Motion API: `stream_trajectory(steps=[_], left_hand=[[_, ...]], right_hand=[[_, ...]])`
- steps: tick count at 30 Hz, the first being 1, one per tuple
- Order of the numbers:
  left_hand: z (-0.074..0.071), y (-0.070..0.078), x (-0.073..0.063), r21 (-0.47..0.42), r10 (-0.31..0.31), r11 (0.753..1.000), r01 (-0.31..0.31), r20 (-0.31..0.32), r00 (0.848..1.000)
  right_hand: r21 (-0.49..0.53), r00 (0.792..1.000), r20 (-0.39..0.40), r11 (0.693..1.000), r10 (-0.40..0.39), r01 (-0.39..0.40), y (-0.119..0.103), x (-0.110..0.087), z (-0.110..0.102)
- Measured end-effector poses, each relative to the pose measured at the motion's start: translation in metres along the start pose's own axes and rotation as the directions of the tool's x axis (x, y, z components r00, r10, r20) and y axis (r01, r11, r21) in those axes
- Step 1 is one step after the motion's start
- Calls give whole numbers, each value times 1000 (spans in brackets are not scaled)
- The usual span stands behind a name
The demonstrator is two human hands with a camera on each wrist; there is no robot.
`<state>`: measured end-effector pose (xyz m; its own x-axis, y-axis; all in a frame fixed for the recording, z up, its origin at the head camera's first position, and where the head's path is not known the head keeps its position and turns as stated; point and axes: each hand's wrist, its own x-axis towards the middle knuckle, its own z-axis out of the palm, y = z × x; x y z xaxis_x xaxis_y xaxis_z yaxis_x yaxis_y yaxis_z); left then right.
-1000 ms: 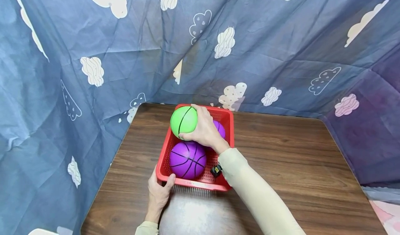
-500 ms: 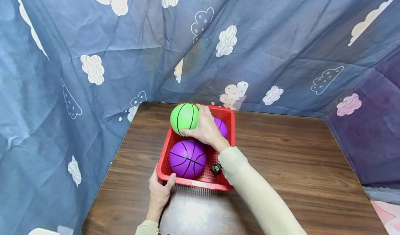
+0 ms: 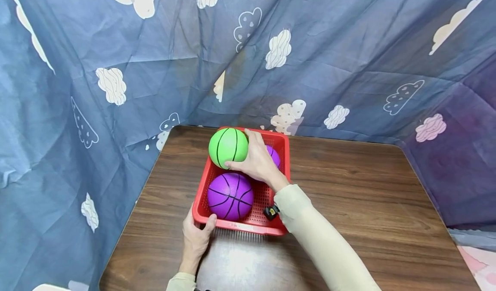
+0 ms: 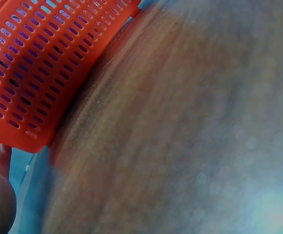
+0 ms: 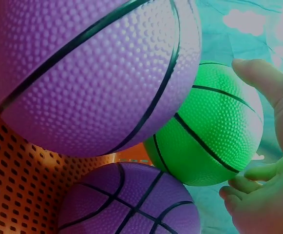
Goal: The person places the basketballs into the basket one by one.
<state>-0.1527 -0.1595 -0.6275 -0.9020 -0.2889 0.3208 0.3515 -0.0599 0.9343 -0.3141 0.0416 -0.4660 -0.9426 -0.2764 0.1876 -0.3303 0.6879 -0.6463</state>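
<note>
In the head view, a red plastic basket (image 3: 200,192) stands on the table with balls in it. My left hand (image 3: 196,238) grips its near left corner, thumb on the rim; in the left wrist view its fingertips (image 4: 1,161) show under the basket's corner. My right hand (image 3: 258,159) holds a small green basketball (image 3: 227,148) at the far left of the basket, thumb on its near side and fingers on its far right. A larger purple basketball (image 3: 230,197) lies near the front. Another purple ball (image 3: 274,156) sits behind the right hand, partly hidden.
The brown wooden table (image 3: 348,196) reaches far to the right of the basket. A blue cloud-print cloth (image 3: 310,58) hangs close behind the table and along its left side. A small black wrist device (image 3: 271,212) shows at the right cuff.
The green basketball looks slightly larger and nearer the camera, lifted a little with my right hand. The left hand keeps its grip on the basket corner.
</note>
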Motion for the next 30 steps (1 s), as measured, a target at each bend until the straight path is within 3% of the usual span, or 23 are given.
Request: stream_trajectory(steps=[9, 21, 30], left_hand=[[2, 2, -2, -8, -3, 1000, 3, -5, 1000], [0, 4, -2, 5, 45, 999, -45, 8, 999], [0, 11, 0, 8, 42, 999, -42, 21, 999]], right_hand=[[54, 999, -43, 999, 0, 2, -3, -14, -16], [94, 997, -79, 995, -9, 16, -1, -32, -35], [130, 985, -169, 990, -25, 48, 8, -56, -58]])
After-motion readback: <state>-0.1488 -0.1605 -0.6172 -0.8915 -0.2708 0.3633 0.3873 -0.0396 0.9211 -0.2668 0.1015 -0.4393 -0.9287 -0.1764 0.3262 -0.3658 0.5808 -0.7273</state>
